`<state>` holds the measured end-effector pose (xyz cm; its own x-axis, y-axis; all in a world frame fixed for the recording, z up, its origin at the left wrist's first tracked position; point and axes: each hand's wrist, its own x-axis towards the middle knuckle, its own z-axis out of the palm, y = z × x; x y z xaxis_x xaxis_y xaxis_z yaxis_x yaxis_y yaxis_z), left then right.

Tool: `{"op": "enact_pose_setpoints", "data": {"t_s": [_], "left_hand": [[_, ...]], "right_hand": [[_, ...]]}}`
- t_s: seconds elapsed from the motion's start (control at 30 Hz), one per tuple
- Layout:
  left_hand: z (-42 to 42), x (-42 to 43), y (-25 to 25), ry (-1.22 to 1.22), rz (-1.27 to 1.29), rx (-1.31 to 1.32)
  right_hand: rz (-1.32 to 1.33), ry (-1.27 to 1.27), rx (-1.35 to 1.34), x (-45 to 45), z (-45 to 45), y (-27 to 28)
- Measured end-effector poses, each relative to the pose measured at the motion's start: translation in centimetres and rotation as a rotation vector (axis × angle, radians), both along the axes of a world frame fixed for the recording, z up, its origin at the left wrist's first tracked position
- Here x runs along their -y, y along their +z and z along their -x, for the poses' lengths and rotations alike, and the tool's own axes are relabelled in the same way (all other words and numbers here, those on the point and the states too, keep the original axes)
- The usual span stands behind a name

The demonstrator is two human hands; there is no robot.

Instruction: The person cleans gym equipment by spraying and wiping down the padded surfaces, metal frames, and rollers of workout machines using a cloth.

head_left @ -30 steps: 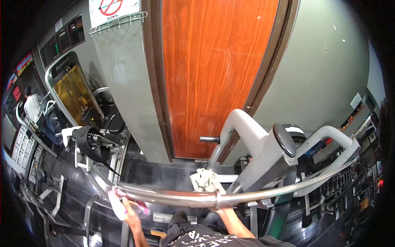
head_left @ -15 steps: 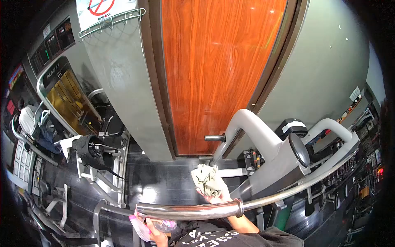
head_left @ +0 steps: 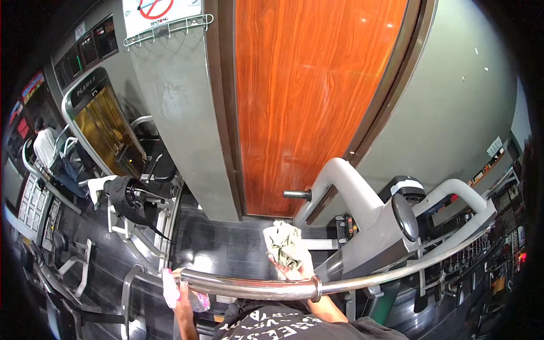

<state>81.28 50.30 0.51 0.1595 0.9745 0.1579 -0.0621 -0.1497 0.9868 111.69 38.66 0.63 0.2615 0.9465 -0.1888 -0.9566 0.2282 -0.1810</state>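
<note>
In the lower left, my left hand is closed around a pink and clear plastic spray bottle, beside the end of a thick chrome bar. The bar hides part of the bottle. My right hand is behind the bar, palm up, with its fingers around a crumpled pale cloth. The bar crosses in front of my right wrist and narrows past a collar toward the right.
A grey weight machine with a short chrome peg stands ahead to the right. Behind it is an orange wooden door. A black bag hangs on equipment at left. Farther back, a person is by another machine.
My left hand and the bottle have moved left and up, toward the bar's end. The view has shifted slightly; the cloth stays in my right hand.
</note>
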Motion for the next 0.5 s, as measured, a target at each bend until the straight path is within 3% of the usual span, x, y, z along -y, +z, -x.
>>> {"op": "enact_pose_setpoints", "data": {"t_s": [0.03,0.1,0.5], "left_hand": [[-0.1,-0.5,1.0,0.008,-0.003,0.001],[0.4,-1.6,2.4,-0.244,-0.017,-0.044],[1.4,-4.3,2.8,-0.451,0.215,-0.052]], "right_hand": [[0.012,-0.02,0.051,0.2,-0.2,0.1],[0.082,-0.063,0.057,0.5,-0.3,0.8],[0.039,-0.11,0.019,0.0,-1.3,-0.9]]}}
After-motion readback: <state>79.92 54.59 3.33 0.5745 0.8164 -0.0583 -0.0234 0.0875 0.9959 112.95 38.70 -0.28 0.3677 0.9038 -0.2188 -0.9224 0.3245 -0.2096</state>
